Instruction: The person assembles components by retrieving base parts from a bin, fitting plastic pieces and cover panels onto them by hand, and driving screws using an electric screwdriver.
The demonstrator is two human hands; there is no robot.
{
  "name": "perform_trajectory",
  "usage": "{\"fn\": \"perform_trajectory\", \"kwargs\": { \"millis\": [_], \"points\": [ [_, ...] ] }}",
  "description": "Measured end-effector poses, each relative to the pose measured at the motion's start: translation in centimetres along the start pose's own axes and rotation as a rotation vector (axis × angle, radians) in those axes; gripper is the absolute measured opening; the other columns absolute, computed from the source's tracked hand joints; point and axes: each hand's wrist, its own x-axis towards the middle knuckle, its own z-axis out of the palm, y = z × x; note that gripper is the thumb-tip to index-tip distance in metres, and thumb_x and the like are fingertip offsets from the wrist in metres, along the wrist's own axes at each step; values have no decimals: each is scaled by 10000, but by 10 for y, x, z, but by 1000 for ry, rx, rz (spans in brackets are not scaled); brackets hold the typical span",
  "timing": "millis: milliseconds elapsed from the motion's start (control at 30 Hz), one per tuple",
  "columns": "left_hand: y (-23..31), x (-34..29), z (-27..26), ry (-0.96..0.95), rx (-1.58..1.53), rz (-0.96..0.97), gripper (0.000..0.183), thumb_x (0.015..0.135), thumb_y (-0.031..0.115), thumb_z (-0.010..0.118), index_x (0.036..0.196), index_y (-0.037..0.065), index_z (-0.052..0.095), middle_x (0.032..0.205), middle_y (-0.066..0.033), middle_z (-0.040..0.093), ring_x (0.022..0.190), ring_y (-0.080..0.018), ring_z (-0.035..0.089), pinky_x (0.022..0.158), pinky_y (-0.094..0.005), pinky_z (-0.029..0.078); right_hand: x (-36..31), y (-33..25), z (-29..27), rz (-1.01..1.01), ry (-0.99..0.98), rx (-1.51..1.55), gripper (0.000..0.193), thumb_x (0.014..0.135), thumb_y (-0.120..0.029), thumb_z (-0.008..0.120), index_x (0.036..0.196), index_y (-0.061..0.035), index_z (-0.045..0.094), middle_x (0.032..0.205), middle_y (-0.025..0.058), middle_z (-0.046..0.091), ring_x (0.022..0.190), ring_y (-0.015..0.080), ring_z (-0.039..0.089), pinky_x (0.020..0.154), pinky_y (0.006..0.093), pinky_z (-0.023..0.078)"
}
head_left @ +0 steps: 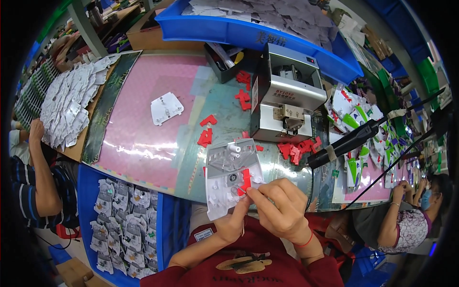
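Observation:
A white plastic shell is tilted up over the near edge of the table, its ribbed inside with posts facing me. My left hand grips the shell's lower edge between thumb and fingers; part of those fingers is hidden behind it. Inside the shell lies an angular red plastic piece. The thumb and forefinger of my right hand pinch its lower end. Loose red pieces lie on the table beyond the shell, with more red pieces in a heap to the right.
A silver screw-feeding machine stands behind the heap; a black electric screwdriver hangs at right. One flat white part lies on the pink mat. Blue bins with white parts stand left below and at the back. Co-workers sit on both sides.

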Motion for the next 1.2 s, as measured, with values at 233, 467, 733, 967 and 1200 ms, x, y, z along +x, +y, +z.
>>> {"fn": "perform_trajectory", "kwargs": {
  "millis": [233,467,733,967,1200],
  "points": [
    [0,-2,-2,-5,39,15,250,792,-56,503,1040,-25,487,906,-53,561,789,-107,538,660,-205,441,4,1,2,-12,-28,46,243,581,-59,572,808,26,589,739,56,524,621,185,504,473,269,389],
    [4,2,-14,35,-7,-52,201,784,-26,504,984,-11,497,850,-52,549,706,-112,518,598,-212,411,8,-5,7,24,-110,143,295,525,-2,577,818,16,604,711,52,519,587,196,495,458,287,391],
    [13,3,-48,145,220,10,204,732,8,562,929,-19,519,818,-54,555,701,-121,524,615,-233,417,5,-28,29,40,-194,166,160,582,-67,581,735,-26,555,664,35,423,610,178,474,467,270,394],
    [29,3,-88,196,268,-116,396,655,10,560,1033,-43,455,882,-79,543,745,-139,540,663,-269,442,2,-23,37,94,-269,375,168,638,-36,574,804,-48,554,675,52,466,630,199,504,501,299,425],
    [43,3,-102,-27,149,-473,371,555,3,538,919,-69,535,785,-94,585,675,-153,571,631,-257,458,18,55,44,258,-84,231,181,738,-5,566,919,-20,568,642,128,564,538,269,555,491,359,435]
  ]
}}
